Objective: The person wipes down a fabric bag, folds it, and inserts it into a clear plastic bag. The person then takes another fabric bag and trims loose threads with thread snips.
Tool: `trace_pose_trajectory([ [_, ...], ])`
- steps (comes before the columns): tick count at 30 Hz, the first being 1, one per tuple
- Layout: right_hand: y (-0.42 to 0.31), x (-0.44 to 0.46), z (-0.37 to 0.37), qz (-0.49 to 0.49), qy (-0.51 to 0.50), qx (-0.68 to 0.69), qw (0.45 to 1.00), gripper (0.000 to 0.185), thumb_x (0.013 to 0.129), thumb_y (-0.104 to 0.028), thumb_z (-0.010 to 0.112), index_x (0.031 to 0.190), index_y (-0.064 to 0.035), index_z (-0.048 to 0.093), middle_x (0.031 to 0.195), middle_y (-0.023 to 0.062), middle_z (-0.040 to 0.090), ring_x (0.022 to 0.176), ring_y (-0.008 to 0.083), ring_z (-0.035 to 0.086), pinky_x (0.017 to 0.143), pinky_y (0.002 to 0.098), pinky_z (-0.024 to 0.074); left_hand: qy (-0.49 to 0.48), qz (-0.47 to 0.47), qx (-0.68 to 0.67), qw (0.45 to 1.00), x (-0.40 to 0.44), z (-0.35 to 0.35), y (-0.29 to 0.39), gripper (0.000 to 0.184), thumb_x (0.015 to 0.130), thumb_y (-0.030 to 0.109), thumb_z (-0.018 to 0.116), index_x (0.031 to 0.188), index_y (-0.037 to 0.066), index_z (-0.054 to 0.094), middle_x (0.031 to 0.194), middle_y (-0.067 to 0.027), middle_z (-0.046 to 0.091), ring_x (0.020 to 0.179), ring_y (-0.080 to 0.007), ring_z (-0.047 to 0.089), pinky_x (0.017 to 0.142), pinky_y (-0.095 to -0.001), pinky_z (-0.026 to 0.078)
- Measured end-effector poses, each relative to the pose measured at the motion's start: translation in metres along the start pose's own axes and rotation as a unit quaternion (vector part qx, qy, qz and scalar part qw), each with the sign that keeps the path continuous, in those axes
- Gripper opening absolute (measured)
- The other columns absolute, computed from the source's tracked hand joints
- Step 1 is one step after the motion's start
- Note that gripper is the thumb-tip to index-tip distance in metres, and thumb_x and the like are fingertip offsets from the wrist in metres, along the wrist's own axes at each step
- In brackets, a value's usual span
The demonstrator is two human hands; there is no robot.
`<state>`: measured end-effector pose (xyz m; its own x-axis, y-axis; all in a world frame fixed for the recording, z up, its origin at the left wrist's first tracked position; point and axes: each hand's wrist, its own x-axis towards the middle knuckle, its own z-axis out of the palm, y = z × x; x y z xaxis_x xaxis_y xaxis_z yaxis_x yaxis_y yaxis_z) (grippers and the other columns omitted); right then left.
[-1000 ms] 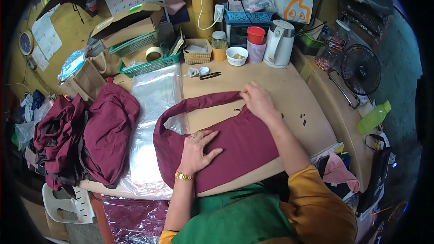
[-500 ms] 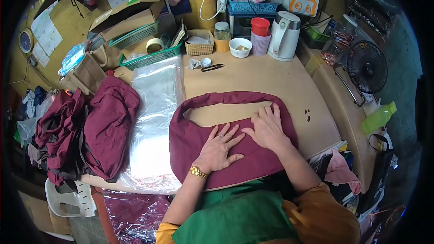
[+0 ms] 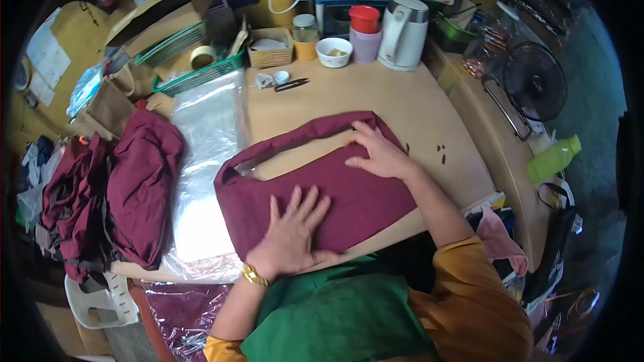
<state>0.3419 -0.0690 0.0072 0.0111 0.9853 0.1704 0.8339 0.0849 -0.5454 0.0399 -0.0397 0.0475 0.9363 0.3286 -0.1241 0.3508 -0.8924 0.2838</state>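
A maroon cloth shoulder bag (image 3: 342,204) lies flat on the table, its wide strap looping away from me. On the lower left of the bag body, my left hand (image 3: 288,238) rests palm down with the fingers spread. My right hand (image 3: 382,154) is at the upper right, where the strap meets the body. Its fingers are bent and apart from the thumb, touching the cloth without visibly gripping it. To the left lies a stack of clear plastic sleeves (image 3: 208,121). Beyond it are a folded maroon bag (image 3: 144,188) and a crumpled maroon pile (image 3: 74,194).
Black thread snips (image 3: 292,84) lie near the back of the tan table (image 3: 349,94). Behind are a green basket (image 3: 198,77), a white bowl (image 3: 334,52) and a white kettle (image 3: 404,33). A black fan (image 3: 535,80) and a green bottle (image 3: 553,159) are at right.
The bag has tilted, its right end now farther from me, and its strap opening looks narrower. My left hand has slid left and nearer me; my right hand has moved up. The camera view has shifted.
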Motion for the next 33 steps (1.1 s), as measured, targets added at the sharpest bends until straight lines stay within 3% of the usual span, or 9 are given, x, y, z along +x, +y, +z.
trace_pose_trajectory([
  [5, -0.022, -0.067, -0.056, 0.217, 0.217, -0.068, 0.949, 0.04, 0.09, -0.03, 0.069, 0.112, 0.0004, 0.055, 0.116, 0.0207, 0.062, 0.11, 0.0396, 0.059, 0.092, 0.0422, 0.0482, -0.015, -0.058, 0.008, 0.998, -0.022, 0.021, 0.012, 0.094, 0.083, 0.05, 0.067, 0.157, 0.017, 0.02, 0.161, -0.017, 0.018, 0.148, -0.0417, 0.016, 0.112, -0.0706, 0.01],
  [8, -0.027, -0.109, -0.067, 0.47, 0.072, 0.037, 0.879, 0.051, 0.093, -0.038, 0.065, 0.12, 0.0024, 0.048, 0.087, 0.0171, 0.067, 0.078, 0.0335, 0.068, 0.074, 0.0413, 0.0537, 0.01, -0.075, -0.007, 0.997, -0.027, 0.031, 0.006, 0.084, 0.087, 0.037, 0.065, 0.157, 0.018, 0.021, 0.161, -0.0166, 0.019, 0.148, -0.0418, 0.018, 0.111, -0.0717, 0.011],
  [16, -0.024, -0.137, -0.032, 0.429, 0.118, 0.15, 0.883, 0.06, 0.092, -0.035, 0.069, 0.131, -0.0012, 0.038, 0.071, 0.0112, 0.06, 0.048, 0.0164, 0.06, 0.048, 0.0273, 0.0501, 0.006, -0.096, -0.004, 0.995, -0.026, 0.031, 0.01, 0.082, 0.087, 0.032, 0.065, 0.156, 0.019, 0.023, 0.162, -0.0149, 0.017, 0.148, -0.0426, 0.017, 0.112, -0.071, 0.012],
  [18, -0.013, -0.134, -0.02, 0.288, 0.262, 0.334, 0.858, 0.056, 0.09, -0.022, 0.072, 0.132, -0.0031, 0.039, 0.075, 0.01, 0.059, 0.053, 0.0154, 0.061, 0.046, 0.0275, 0.0489, 0.022, -0.105, 0.008, 0.994, -0.027, 0.038, 0.01, 0.083, 0.086, 0.032, 0.066, 0.156, 0.019, 0.024, 0.162, -0.0148, 0.018, 0.148, -0.0425, 0.017, 0.112, -0.0709, 0.011],
  [22, -0.003, -0.132, -0.024, 0.354, 0.159, 0.354, 0.851, 0.052, 0.087, -0.008, 0.071, 0.13, -0.0019, 0.041, 0.101, 0.016, 0.065, 0.07, 0.0226, 0.066, 0.055, 0.0334, 0.0526, 0.03, -0.136, 0.043, 0.989, -0.034, 0.04, 0.006, 0.085, 0.083, 0.032, 0.068, 0.155, 0.018, 0.026, 0.161, -0.0148, 0.02, 0.147, -0.0424, 0.017, 0.112, -0.0709, 0.011],
  [24, -0.008, -0.126, -0.023, 0.275, 0.192, -0.141, 0.931, 0.046, 0.084, -0.006, 0.07, 0.125, -0.005, 0.049, 0.104, 0.015, 0.06, 0.095, 0.0329, 0.063, 0.076, 0.0438, 0.0517, 0.034, -0.15, 0.044, 0.987, -0.038, 0.039, 0.005, 0.086, 0.081, 0.031, 0.07, 0.155, 0.017, 0.028, 0.161, -0.0147, 0.022, 0.147, -0.0425, 0.017, 0.112, -0.0708, 0.01],
  [25, -0.018, -0.116, -0.027, 0.267, 0.188, -0.138, 0.935, 0.046, 0.084, -0.006, 0.07, 0.125, -0.005, 0.049, 0.104, 0.015, 0.06, 0.095, 0.0329, 0.063, 0.076, 0.0438, 0.0517, 0.036, -0.157, 0.038, 0.986, -0.042, 0.039, 0.006, 0.086, 0.08, 0.031, 0.071, 0.154, 0.017, 0.029, 0.16, -0.0145, 0.022, 0.147, -0.0426, 0.018, 0.113, -0.0707, 0.01],
  [29, -0.07, -0.076, -0.023, 0.123, 0.234, -0.103, 0.959, 0.05, 0.085, -0.024, 0.07, 0.129, -0.0075, 0.054, 0.134, 0.0191, 0.05, 0.127, 0.0375, 0.046, 0.106, 0.0552, 0.0328, 0.064, -0.156, 0.051, 0.984, -0.043, 0.042, 0.006, 0.086, 0.08, 0.032, 0.07, 0.154, 0.018, 0.03, 0.161, -0.0137, 0.022, 0.147, -0.0405, 0.019, 0.113, -0.07, 0.01],
  [33, -0.059, -0.071, 0.016, 0.143, -0.028, -0.2, 0.969, 0.062, 0.094, -0.043, 0.057, 0.146, -0.0133, 0.041, 0.157, 0.0202, 0.025, 0.148, 0.0379, 0.018, 0.115, 0.0672, 0.0048, 0.197, -0.146, -0.052, 0.968, -0.068, 0.052, -0.011, 0.08, 0.062, 0.007, 0.075, 0.138, 0.009, 0.051, 0.145, -0.0162, 0.047, 0.138, -0.0358, 0.04, 0.116, -0.0553, 0.028],
])
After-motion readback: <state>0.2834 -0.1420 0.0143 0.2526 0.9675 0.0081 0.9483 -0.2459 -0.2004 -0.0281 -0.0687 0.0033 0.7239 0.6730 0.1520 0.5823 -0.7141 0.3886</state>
